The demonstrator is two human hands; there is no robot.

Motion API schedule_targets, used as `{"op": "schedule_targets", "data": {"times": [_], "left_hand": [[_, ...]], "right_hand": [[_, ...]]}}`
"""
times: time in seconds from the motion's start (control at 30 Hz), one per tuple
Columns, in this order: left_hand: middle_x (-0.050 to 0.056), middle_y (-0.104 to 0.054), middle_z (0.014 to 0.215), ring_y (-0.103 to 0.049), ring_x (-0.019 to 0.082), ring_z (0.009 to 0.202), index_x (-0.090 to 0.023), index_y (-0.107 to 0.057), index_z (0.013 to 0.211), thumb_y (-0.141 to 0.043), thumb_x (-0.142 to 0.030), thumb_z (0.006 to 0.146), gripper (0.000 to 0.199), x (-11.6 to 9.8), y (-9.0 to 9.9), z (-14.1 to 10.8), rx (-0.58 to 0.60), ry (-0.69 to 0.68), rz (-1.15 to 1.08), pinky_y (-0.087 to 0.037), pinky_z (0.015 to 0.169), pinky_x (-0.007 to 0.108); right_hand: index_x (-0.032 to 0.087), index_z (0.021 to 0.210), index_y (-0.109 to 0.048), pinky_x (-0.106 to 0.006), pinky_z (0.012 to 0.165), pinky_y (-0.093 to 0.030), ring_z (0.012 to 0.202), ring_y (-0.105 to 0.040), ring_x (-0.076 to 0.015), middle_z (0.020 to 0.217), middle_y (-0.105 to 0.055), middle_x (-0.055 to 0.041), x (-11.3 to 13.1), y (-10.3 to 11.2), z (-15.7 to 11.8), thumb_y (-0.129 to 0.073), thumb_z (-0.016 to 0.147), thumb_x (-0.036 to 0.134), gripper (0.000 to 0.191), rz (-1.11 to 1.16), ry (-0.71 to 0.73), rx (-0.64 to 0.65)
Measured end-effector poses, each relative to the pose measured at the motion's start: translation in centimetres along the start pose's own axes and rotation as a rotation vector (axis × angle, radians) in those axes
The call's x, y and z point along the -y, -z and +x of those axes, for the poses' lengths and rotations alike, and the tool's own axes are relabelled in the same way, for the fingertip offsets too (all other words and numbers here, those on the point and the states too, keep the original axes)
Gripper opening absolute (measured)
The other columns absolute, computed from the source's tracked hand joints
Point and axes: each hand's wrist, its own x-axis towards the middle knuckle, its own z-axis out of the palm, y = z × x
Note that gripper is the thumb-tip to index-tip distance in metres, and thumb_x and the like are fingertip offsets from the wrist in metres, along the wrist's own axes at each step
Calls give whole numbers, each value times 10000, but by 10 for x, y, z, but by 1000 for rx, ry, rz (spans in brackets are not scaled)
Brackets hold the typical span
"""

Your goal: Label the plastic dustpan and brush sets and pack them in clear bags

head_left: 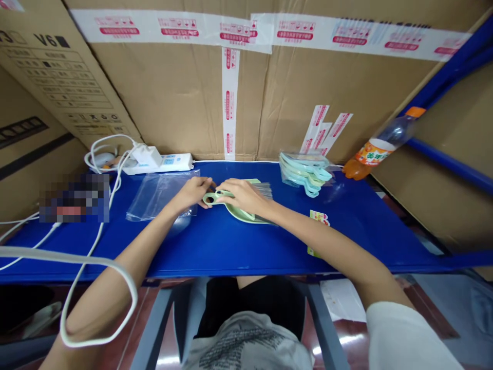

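A light green dustpan (239,214) lies on the blue table with a matching hand brush on it; the brush's grey bristles (264,190) point right. My right hand (241,195) is closed over their handles from above, covering much of the brush. At the looped handle end, the curled fingers of my left hand (198,192) close around the tip, thumb below; their exact contact is partly hidden. Under and beside my left hand is a clear plastic bag (157,198), lying flat. Near my right forearm, a small colourful card (319,217) is partly covered by the arm.
Bagged light blue and green dustpans (304,169) are piled at the back right. An orange drink bottle (379,146) leans by the blue frame. A white power strip (169,163) stands back left, and a white cable (100,226) loops over my left arm. Cardboard (173,97) walls the back.
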Motion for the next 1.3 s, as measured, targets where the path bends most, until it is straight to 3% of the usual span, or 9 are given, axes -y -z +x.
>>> {"op": "schedule_targets", "data": {"times": [0.13, 0.33, 0.5, 0.67, 0.8, 0.9, 1.0, 1.1, 1.3], "left_hand": [[83, -732, 666, -710, 243, 516, -138, -747, 931, -651, -651, 1014, 529, -5, 1, -3, 30, 12, -123, -601, 468, 335], [101, -745, 725, -707, 222, 587, -124, -761, 890, -713, -825, 879, 703, -2, 0, -3, 106, -49, -198, -625, 505, 326], [120, -789, 897, -755, 232, 759, -126, -779, 963, -875, -820, 708, 746, -2, -1, -5, 181, -61, -206, -678, 619, 341], [91, -766, 766, -752, 222, 667, -104, -794, 1021, -1028, -550, 663, 618, -2, -1, -4, 296, 29, -206, -664, 636, 343], [114, -787, 773, -742, 192, 664, -89, -822, 986, -1020, -403, 704, 467, -3, 1, -2, 300, -4, -246, -635, 647, 304], [99, -788, 768, -728, 177, 662, -104, -837, 1013, -1005, -408, 721, 454, -6, 4, -4, 271, -87, -256, -606, 623, 273], [90, -780, 760, -725, 183, 672, -117, -841, 1062, -981, -428, 756, 458, -9, 5, -7, 231, -165, -262, -600, 632, 281], [92, -778, 772, -721, 184, 665, -121, -837, 1061, -965, -420, 775, 434, -12, 4, -8, 171, -241, -293, -589, 635, 287], [90, -783, 806, -710, 177, 654, -133, -834, 1046, -958, -378, 770, 389, -15, 1, -10, 156, -299, -361, -573, 622, 292]], "right_hand": [[199, 1153, -794, -316, 834, -485, 976, -664, -207, 1177, -699, -63, 5, -19, 12, -694, 1078, 395, 232, -61, 37, 14], [189, 1129, -833, -414, 984, -504, 1082, -572, -282, 1102, -715, -108, 6, -26, 13, -678, 1061, 465, 324, -137, 107, -110], [203, 1095, -807, -449, 1000, -524, 1046, -637, -267, 1090, -736, -106, -11, 10, -9, -505, 1154, 370, 350, -164, 45, -299], [230, 950, -775, -420, 867, -567, 913, -718, -242, 952, -758, -74, -31, 49, -53, -522, 1124, 338, 326, -67, -62, -502], [244, 883, -759, -412, 798, -582, 834, -723, -237, 910, -761, -62, -31, 61, -78, -555, 1098, 348, 314, -93, -161, -563], [245, 1057, -762, -434, 845, -623, 947, -726, -254, 1060, -753, -89, -32, 61, -85, -596, 1064, 359, 202, -66, -246, -595], [289, 1424, -621, -501, 980, -639, 1206, -674, -298, 1357, -660, -128, -40, 53, -87, -755, 946, 445, 520, 93, -370, -662], [350, 1565, -450, -543, 1108, -590, 1302, -650, -306, 1465, -612, -126, -44, 42, -86, -871, 833, 518, 861, 422, -496, -664], [331, 1383, -568, -507, 983, -650, 1144, -769, -299, 1204, -797, -54, -23, 44, -81, -871, 845, 577, 664, 1026, -681, -453]]}}
